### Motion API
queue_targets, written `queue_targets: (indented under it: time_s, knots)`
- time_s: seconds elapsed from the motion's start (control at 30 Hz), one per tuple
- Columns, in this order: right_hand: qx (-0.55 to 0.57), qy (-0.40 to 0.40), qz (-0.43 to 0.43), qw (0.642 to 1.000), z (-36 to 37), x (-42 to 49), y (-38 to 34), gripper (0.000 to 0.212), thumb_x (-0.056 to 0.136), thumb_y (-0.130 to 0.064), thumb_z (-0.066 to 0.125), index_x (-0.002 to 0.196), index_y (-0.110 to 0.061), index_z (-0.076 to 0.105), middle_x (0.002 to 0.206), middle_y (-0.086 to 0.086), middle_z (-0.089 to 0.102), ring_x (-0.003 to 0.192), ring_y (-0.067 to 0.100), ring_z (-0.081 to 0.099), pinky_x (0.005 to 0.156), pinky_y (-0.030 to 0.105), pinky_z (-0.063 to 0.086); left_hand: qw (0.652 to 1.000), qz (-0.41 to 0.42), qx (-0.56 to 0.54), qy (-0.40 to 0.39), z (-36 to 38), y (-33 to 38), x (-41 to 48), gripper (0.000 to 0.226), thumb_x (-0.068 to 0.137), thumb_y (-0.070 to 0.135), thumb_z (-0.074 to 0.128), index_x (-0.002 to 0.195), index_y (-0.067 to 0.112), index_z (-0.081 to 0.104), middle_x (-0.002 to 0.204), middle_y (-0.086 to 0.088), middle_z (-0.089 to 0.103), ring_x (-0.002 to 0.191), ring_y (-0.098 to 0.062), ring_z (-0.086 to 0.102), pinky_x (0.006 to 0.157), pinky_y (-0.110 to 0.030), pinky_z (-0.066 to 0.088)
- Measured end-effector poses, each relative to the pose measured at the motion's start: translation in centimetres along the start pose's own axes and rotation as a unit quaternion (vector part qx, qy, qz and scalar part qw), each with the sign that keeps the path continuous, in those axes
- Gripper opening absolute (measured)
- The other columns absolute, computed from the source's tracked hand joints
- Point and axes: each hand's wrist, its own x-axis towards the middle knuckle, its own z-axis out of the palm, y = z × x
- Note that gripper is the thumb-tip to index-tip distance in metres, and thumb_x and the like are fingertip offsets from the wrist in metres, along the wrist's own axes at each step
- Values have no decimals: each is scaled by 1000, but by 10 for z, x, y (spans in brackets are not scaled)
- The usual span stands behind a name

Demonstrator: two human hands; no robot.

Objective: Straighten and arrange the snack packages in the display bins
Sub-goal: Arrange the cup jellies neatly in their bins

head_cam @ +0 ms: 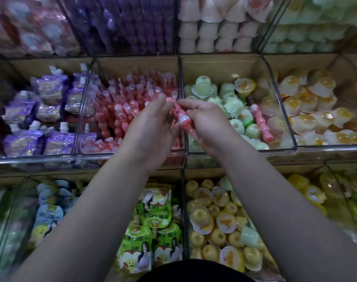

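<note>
A pink beaded jelly stick (181, 117) with a white band is held between both hands above the divider of two clear bins. My left hand (151, 127) pinches its upper end with fingertips; my right hand (206, 123) curls around its lower part. To the left sits the bin of pink jelly sticks (122, 110), standing in rows. Another pink stick (262, 124) lies stray among the green jelly cups (232, 104) in the bin to the right.
Purple spout pouches (41, 117) fill the left bin, orange jelly cups (316, 115) the right one. Below are green apple-juice pouches (153, 224) and yellow jelly cups (220, 218). Upper shelf bins hold purple sticks and pale cups. Clear acrylic fronts (240, 151) edge each bin.
</note>
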Motion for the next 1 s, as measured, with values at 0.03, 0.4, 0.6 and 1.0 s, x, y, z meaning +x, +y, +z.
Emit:
queue_targets:
  time_s: [0.03, 0.4, 0.6, 1.0]
  knots:
    - [-7, 2, 2, 1000, 3, 1, 1, 42, 91, 9, 42, 125, -5, 64, 109, 12, 70, 93, 19, 65, 75, 27, 52, 1000, -3, -8, 4, -4, 2, 0, 60, 105, 37, 32, 153, 2, 25, 157, -10, 34, 140, -18, 39, 111, -31, 39]
    - [-24, 25, 49, 998, 20, 4, 9, 25, 94, 1, 47, 100, -4, 70, 82, 10, 68, 62, 10, 65, 52, 18, 51, 999, -43, -28, -9, -24, 8, 9, 58, 106, 36, 29, 147, -5, 32, 140, -16, 50, 132, -20, 46, 115, -33, 33]
    - [-1, 39, 48, 998, 20, 7, 8, 27, 100, -3, 43, 121, -5, 60, 93, 6, 65, 80, 13, 66, 74, 24, 57, 999, -41, -22, -11, -23, 7, 16, 60, 106, 36, 30, 153, 0, 21, 160, -14, 23, 149, -22, 19, 108, -28, 30]
    - [80, 51, -4, 995, 14, 1, -1, 33, 105, -18, 42, 132, -3, 54, 133, 12, 60, 122, 20, 59, 107, 36, 46, 997, -17, -34, -61, -15, 1, 19, 60, 106, 39, 26, 155, 7, 20, 162, -8, 22, 149, -17, 20, 118, -32, 21]
